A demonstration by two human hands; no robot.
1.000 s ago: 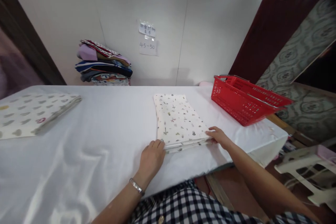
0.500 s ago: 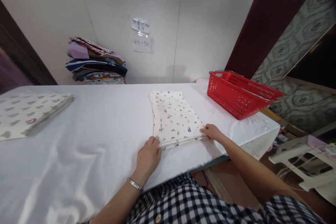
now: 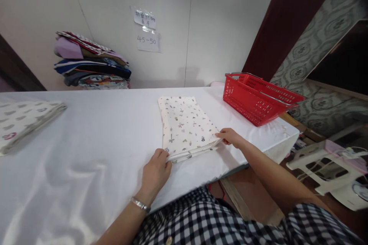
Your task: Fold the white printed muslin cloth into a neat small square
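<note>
A folded rectangle of cream fabric with small plant-like prints (image 3: 186, 122) lies on the counter draped in glossy white cloth (image 3: 109, 138), and it serves as landmark here. Over the last second its near right corner seems to have risen a little: the near edge, almost straight earlier, now bends upward there and its layers show more separately. The right hand (image 3: 232, 138), looser at first, has its fingers narrowed in a pinch on that corner. The left hand (image 3: 156, 170) remains at the near left corner, fingers over the edge; whether its thumb closes underneath I cannot tell. So both near corners are attended to, and the fold appears intact, with only the near edge being worked.

The view has swung rightward, cutting off more of the cream folded fabric with grey-green blotches (image 3: 25, 116), well left of the landmark. The red perforated plastic basket (image 3: 253, 103) sits beyond its right side, unmoved.
</note>
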